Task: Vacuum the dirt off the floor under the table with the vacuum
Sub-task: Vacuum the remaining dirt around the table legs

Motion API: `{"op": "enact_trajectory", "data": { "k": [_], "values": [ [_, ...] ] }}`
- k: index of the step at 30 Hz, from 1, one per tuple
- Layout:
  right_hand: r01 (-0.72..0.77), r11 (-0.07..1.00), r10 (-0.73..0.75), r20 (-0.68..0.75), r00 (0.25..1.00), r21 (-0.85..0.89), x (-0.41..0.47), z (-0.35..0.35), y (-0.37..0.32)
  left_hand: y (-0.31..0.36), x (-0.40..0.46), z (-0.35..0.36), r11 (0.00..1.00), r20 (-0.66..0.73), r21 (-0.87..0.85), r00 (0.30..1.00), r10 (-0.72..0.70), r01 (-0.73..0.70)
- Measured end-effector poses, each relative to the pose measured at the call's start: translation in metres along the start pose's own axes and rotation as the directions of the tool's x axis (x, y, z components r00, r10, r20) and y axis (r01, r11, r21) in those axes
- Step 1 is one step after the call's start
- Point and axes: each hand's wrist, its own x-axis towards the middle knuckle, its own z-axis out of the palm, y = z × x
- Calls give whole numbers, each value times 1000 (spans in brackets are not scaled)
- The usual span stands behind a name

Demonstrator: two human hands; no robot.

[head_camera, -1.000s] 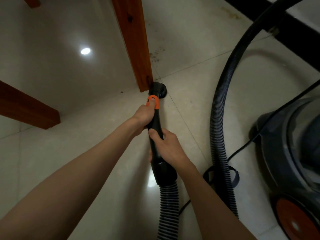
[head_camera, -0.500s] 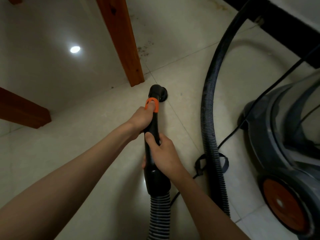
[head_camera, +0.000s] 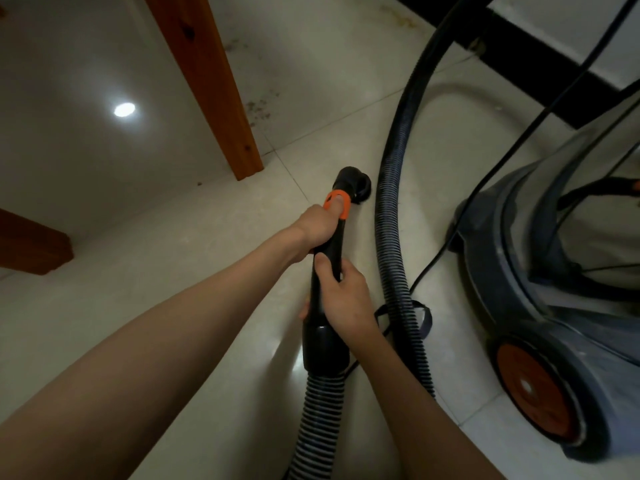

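Both hands grip the black vacuum wand (head_camera: pixel 327 271): the left hand (head_camera: pixel 317 225) is curled round it by the orange collar (head_camera: pixel 337 201), the right hand (head_camera: pixel 344 297) wrapped round it lower down. Its nozzle (head_camera: pixel 356 185) sits on the tiled floor (head_camera: pixel 173 271), near the wooden table leg (head_camera: pixel 207 84) and beside the ribbed hose (head_camera: pixel 394 220), while dirt specks (head_camera: pixel 258 110) lie beyond the leg and the vacuum canister (head_camera: pixel 554 289) stands to the right.

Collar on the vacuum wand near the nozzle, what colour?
Orange: the ring-shaped plastic collar on the black vacuum wand, seen in the head view.
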Motion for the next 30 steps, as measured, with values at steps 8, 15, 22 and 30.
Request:
{"op": "enact_trajectory", "data": {
  "k": [8,15,22,30],
  "values": [
    [127,992,-125,-106,987,14,-8,-9,-4,22,-14,11,982,-46,-92,985,164,-167],
    [98,990,-75,-219,973,98,-7,-35,-5,45,-14,45,986,46,-28,985,167,-166],
    [27,981,-2,-126,992,195,-11,-32,0,37,-13,49,992,-55,102,995,84,-78],
    [6,979,10,-78,997,202,-10,-34,-1,36,-12,43,989,-80,132,994,74,-63]
  ]
}}
